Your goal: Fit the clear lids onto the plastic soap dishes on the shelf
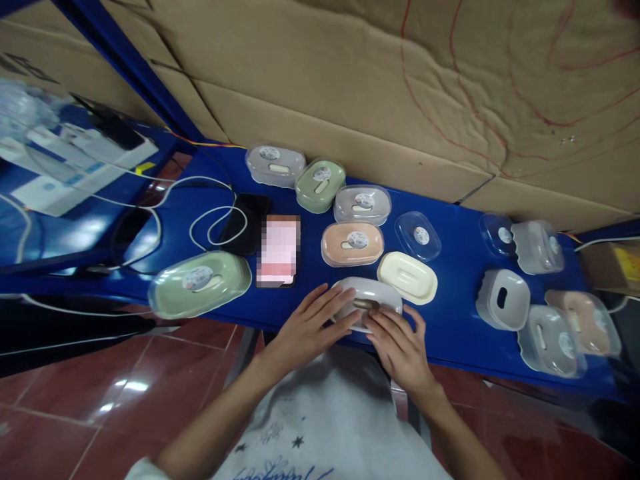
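While both hands work on it, a pale grey box [383, 288] sits on the blue worktop [311, 257], right in front of the person. The left hand [311, 328] has its fingers spread out, and they rest across the top of the box. The right hand [403, 347] has its fingers bent down at the dark slot in the middle; whether they pinch anything there, the view does not tell.

No clear lid shows on this box, so it looks like it is not done yet. A loose clear lid [417, 237] with a round sticker lies near it, and a cream tray [407, 276] lies just beside it.

Many other boxes look done. A peach box [351, 244], a small green box [320, 185] and a big green box [200, 285] all have see-through lids on. Far to the right, an uncovered box [516, 301] stands with its slot showing, and a second loose lid [494, 233] lies near it, so that one seems left to do too.
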`<state>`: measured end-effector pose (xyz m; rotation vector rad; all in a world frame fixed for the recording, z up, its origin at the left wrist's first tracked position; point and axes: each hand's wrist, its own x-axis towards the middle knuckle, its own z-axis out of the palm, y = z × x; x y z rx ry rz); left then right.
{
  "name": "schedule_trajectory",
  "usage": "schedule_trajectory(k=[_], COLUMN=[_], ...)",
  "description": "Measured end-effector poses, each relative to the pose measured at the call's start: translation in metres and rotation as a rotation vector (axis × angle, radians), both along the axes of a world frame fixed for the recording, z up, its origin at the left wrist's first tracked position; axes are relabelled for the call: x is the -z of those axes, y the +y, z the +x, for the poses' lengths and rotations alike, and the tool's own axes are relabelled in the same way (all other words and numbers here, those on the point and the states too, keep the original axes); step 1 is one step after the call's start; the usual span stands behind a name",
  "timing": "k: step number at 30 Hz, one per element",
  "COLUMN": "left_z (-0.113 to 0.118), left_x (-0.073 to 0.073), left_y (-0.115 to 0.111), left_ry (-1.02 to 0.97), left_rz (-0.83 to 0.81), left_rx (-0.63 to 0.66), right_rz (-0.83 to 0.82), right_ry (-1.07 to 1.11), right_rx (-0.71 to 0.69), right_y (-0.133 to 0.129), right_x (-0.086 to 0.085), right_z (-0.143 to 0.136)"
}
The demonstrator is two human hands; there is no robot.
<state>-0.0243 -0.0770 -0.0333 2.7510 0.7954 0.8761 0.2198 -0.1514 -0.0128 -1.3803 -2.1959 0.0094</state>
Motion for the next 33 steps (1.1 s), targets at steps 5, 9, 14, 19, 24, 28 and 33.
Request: schedule_trajectory(k=[5,9,14,19,24,28,33], left_z=[-0.008,-0.006,0.000,0.000,-0.006,-0.009,-0.006], left_x=[-0.002,-0.003,-0.006,-0.006,-0.005,-0.005,-0.004], left_y=[0.001,0.002,0.004,0.004,0.002,0.003,0.010], left_ry=[0.075,0.082,0.054,-0.044,-0.128,-0.229,-0.286], left_rz=[-0.032,-0.053,-0.086,-0.173,-0.304,-0.560,-0.685], left_rx=[0.047,0.035,0.028,0.001,-0.001,-0.074,-0.051], right_rz=[-0.076,-0.108,-0.088,-0.463,-0.371,-0.211,-0.203], right_ry=[-0.068,-0.054,0.015,-0.100,-0.089,0.076,0.088], right_rx=[-0.067,-0.137,0.391,0.665,0.518,0.234,-0.036], right_y=[0.002,0.011,0.075,0.157,0.160,0.089,0.016], right_x=[0.007,-0.005,-0.024,-0.019,-0.023,-0.024,-0.006], right_z=[-0.003,0.016,0.068,0.103,0.114,0.092,0.042])
